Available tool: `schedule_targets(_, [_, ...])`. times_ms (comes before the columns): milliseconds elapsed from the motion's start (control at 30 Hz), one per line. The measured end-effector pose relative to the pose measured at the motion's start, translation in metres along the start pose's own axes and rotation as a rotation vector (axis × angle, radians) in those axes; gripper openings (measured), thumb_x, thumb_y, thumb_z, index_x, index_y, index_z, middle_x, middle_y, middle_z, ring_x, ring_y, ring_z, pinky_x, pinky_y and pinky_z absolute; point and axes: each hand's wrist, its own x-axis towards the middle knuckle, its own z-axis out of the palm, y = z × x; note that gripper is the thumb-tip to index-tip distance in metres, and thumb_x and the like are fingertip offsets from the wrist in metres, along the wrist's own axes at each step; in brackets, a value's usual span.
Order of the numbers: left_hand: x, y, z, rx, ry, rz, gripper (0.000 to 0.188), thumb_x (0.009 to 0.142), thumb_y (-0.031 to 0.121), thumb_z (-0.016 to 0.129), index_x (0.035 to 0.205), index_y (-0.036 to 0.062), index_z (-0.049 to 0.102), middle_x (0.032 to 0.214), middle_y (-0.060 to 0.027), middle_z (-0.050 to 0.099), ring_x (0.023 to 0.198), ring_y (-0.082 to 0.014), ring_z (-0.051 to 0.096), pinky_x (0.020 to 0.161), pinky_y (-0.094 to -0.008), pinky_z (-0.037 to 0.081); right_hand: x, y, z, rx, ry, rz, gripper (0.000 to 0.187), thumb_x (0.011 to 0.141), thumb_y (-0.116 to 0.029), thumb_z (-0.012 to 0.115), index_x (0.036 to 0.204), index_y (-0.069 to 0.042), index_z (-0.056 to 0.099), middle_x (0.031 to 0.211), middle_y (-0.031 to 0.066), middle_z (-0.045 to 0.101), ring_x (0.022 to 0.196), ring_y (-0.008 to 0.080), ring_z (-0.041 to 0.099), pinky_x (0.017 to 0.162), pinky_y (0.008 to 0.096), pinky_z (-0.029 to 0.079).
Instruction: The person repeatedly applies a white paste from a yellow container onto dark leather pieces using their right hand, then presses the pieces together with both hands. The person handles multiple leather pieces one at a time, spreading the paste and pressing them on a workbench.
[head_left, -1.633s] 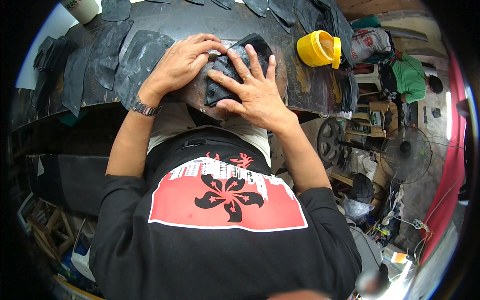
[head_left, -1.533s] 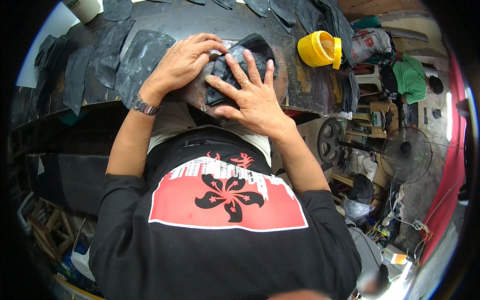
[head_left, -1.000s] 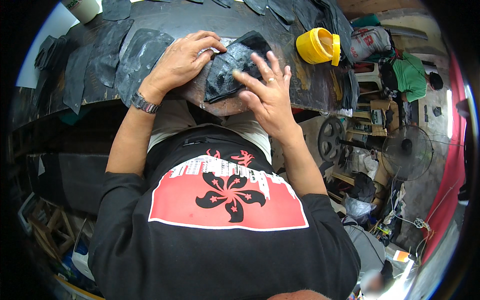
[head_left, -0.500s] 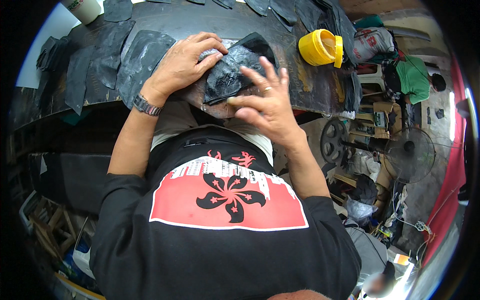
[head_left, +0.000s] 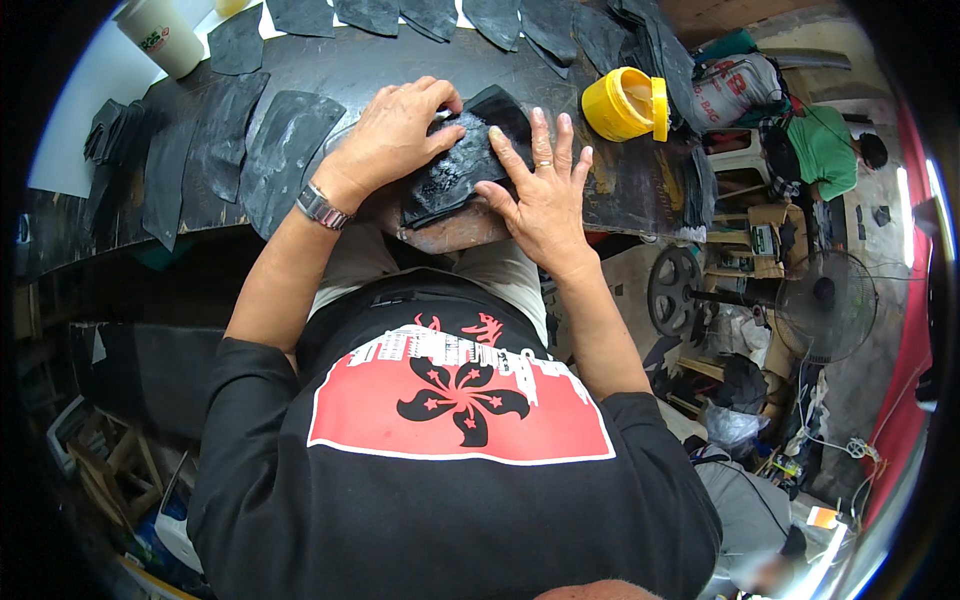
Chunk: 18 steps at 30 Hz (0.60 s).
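Note:
A small stack of black, leather-like pieces (head_left: 455, 175) lies at the table's near edge, its top smeared with a wet, whitish film. My left hand (head_left: 400, 135) rests over the stack's upper left side, fingers curled toward the thumb. A small pale bit shows between them, too covered to name. On the stack's right side lies my right hand (head_left: 545, 190), fingers spread, the index fingertip and thumb touching the pieces. To its upper right stands an open yellow tub (head_left: 610, 105) with pale paste inside and its yellow lid (head_left: 660, 109) at the rim.
Several loose black pieces (head_left: 290, 140) lie along the dark table (head_left: 350, 62), some smeared white. A white cup (head_left: 160, 40) stands at the far left. A standing fan (head_left: 825, 300) is on the right; beyond it sits a person in a green shirt (head_left: 823, 155).
My right hand has come down from above the stack onto its right side, fingers spreading. My left hand has shifted slightly right and down, over more of the smeared top.

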Motion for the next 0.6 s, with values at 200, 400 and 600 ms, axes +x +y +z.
schedule_targets(200, [0.004,0.0,0.003,-0.116,-0.095,-0.179,0.028,0.09,0.026,0.072,0.112,0.0076,0.068,0.111,-0.0138,0.068,0.101,-0.0356,0.068,0.089,-0.0444,0.054,0.006,-0.003,-0.005,-0.082,0.077,-0.163,0.056,0.092,-0.059,0.06,0.139,-0.029,0.062,0.161,0.0166,0.035,0.155,0.0394,0.016,0.115,0.0743,0.009])
schedule_targets(400, [0.008,0.003,0.001,-0.066,-0.089,-0.151,0.025,0.09,0.018,0.072,0.111,0.0055,0.069,0.112,-0.0124,0.067,0.102,-0.033,0.067,0.088,-0.0398,0.053,0.005,-0.01,-0.011,0.117,0.014,-0.297,0.047,0.096,-0.052,0.061,0.137,-0.031,0.064,0.159,0.0109,0.039,0.153,0.0353,0.024,0.118,0.0697,0.01])
schedule_targets(600, [0.013,0.004,-0.004,-0.046,-0.059,-0.061,0.018,0.085,0.018,0.074,0.101,0.0085,0.072,0.107,-0.0101,0.069,0.099,-0.0338,0.067,0.089,-0.043,0.052,-0.001,-0.001,-0.01,0.61,0.219,-0.026,0.051,0.1,-0.039,0.062,0.143,-0.013,0.058,0.147,0.0212,0.051,0.139,0.0381,0.045,0.119,0.0551,0.025])
